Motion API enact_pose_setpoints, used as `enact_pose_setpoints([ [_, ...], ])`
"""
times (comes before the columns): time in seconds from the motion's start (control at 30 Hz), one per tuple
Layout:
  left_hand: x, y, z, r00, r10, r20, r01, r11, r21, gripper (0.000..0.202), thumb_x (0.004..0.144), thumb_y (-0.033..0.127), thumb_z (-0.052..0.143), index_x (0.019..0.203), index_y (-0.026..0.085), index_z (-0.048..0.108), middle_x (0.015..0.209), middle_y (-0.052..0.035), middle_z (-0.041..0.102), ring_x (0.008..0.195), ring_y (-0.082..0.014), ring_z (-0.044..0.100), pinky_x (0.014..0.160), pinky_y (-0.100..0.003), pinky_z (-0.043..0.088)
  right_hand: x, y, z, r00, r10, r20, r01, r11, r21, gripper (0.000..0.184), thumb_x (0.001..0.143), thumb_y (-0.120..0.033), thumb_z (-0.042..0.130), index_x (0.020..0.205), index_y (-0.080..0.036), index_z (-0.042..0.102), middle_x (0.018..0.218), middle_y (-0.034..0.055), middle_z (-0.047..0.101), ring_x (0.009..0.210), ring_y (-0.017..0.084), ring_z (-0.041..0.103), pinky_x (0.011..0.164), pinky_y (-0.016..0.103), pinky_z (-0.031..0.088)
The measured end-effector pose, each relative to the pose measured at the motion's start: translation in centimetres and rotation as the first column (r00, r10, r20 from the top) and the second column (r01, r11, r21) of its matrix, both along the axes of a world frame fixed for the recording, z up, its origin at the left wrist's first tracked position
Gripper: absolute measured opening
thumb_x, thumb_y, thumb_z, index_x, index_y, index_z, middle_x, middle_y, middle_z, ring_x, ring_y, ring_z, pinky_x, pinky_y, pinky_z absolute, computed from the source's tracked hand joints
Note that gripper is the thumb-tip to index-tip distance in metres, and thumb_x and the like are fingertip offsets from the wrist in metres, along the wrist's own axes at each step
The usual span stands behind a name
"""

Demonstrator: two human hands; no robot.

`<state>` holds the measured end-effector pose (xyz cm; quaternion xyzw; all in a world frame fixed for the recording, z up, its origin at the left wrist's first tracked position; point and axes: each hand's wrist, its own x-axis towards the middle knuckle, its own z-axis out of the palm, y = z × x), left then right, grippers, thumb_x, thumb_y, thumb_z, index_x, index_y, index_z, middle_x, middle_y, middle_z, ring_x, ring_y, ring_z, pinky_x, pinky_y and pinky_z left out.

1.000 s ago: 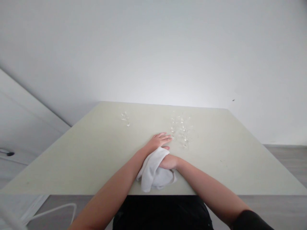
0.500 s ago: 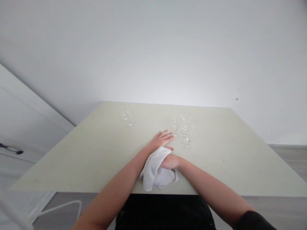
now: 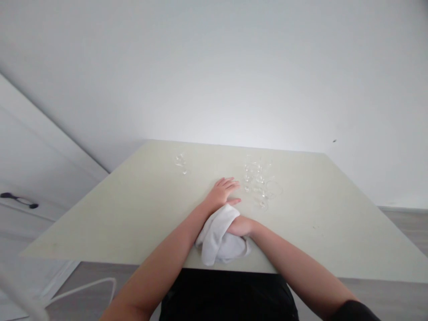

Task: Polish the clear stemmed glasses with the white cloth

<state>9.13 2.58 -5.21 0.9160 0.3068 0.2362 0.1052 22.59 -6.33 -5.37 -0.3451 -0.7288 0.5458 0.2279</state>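
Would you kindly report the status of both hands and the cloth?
Left hand open; right hand partly covered by white cloth; clear glassware near left hand.

soft matt cloth (image 3: 219, 243), smooth satin tabletop (image 3: 110, 214), glossy clear stemware (image 3: 257, 177), probably glass, and a matt wall (image 3: 214, 80)

Leaning the left arm (image 3: 163, 256) and right arm (image 3: 294, 256) over the near edge of the worktop (image 3: 110, 218), both slanting inward. Holding the left hand (image 3: 220, 192) flat, palm down, with fingers (image 3: 234, 184) spread toward the far right corner and thumb (image 3: 235, 201) out toward the right edge. Pointing the right hand (image 3: 240, 226) toward the left edge, fingers hidden.
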Motion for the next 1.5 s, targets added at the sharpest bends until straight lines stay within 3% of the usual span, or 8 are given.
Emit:
enact_pose_setpoints([
  [0.13,-3.1,0.2,1.7,0.919,0.198,0.34,-0.274,0.943,0.192,0.033,0.094,0.035,0.061,0.124,0.022,0.064,0.131,-0.0115,0.067,0.132,-0.0278,0.056,0.118,-0.048,0.035,1.0,-0.1,-0.9,1.0,-0.011,-0.013,0.009,0.989,-0.15,0.039,0.076,-0.054,0.077,0.095,-0.02,0.076,0.11,0.0093,0.077,0.119,0.029,0.065,0.121,0.047,0.037],
  [0.23,-5.7,1.0,2.5,0.691,0.338,0.639,-0.576,0.792,0.203,0.053,0.086,0.037,0.07,0.132,0.019,0.053,0.145,-0.0176,0.054,0.141,-0.0336,0.047,0.12,-0.055,0.031,1.2,-0.3,-1.7,0.992,-0.08,-0.097,0.055,0.969,-0.24,0.036,0.075,-0.053,0.077,0.084,-0.019,0.074,0.099,0.0097,0.077,0.11,0.03,0.069,0.113,0.047,0.047],
  [0.4,-9.4,3.8,2.2,0.204,0.432,0.879,-0.778,0.616,-0.123,0.096,0.076,0.04,0.083,0.149,0.019,0.026,0.157,-0.0214,0.032,0.15,-0.0332,0.034,0.125,-0.054,0.023,0.6,-0.3,-1.0,0.912,-0.226,-0.342,0.05,0.89,-0.453,0.041,0.075,-0.05,0.074,0.095,-0.014,0.072,0.099,0.0166,0.077,0.1,0.033,0.074,0.096,0.047,0.058],
  [0.5,-10.7,5.9,1.1,0.127,0.536,0.834,-0.708,0.638,-0.303,0.11,0.064,0.036,0.092,0.147,0.02,0.022,0.158,-0.0227,0.029,0.151,-0.033,0.031,0.127,-0.051,0.02,0.3,-0.2,0.5,0.82,-0.284,-0.498,-0.002,0.867,-0.498,0.047,0.071,-0.042,0.081,0.109,-0.015,0.072,0.111,0.0164,0.077,0.103,0.032,0.074,0.1,0.048,0.056],
  [0.77,-10.8,8.2,-1.2,0.195,0.65,0.735,-0.58,0.68,-0.448,0.08,0.065,0.029,0.088,0.126,0.023,0.038,0.12,-0.0099,0.06,0.122,-0.0262,0.06,0.113,-0.048,0.042,0.0,-0.2,2.1,0.8,-0.389,-0.456,0.125,0.853,-0.507,0.027,0.069,-0.031,0.081,0.093,-0.018,0.075,0.113,0.0152,0.076,0.112,0.033,0.071,0.107,0.05,0.051],
  [1.07,-9.3,6.1,1.0,0.247,0.51,0.824,-0.47,0.806,-0.358,0.063,0.079,0.047,0.074,0.129,0.023,0.043,0.106,-0.0031,0.058,0.061,-0.0083,0.06,0.056,-0.022,0.05,0.5,-0.3,2.2,0.841,-0.5,-0.209,0.333,0.781,-0.529,0.01,0.079,-0.025,0.071,0.072,-0.019,0.067,0.089,0.011,0.075,0.096,0.029,0.071,0.096,0.047,0.056],
  [1.33,-8.8,-1.0,5.8,0.892,0.248,0.379,-0.158,0.955,-0.253,0.069,0.073,0.048,0.082,0.134,0.022,0.064,0.079,0.0033,0.064,0.056,-0.0076,0.052,0.058,-0.021,0.049,-1.2,1.0,0.0,0.759,-0.536,-0.37,0.371,0.823,-0.43,0.03,0.085,-0.048,0.063,0.086,-0.019,0.066,0.093,0.0137,0.075,0.104,0.031,0.071,0.099,0.042,0.056],
  [1.5,-8.1,-2.1,6.5,0.993,0.007,0.117,0.062,0.816,-0.574,0.062,0.076,0.044,0.079,0.133,0.022,0.07,0.062,0.0052,0.058,0.054,-0.01,0.05,0.051,-0.021,0.042,-1.0,1.4,-0.2,0.794,-0.44,-0.419,0.381,0.898,-0.22,0.046,0.082,-0.049,0.069,0.114,-0.016,0.067,0.118,0.0104,0.074,0.118,0.027,0.066,0.103,0.036,0.051],
])
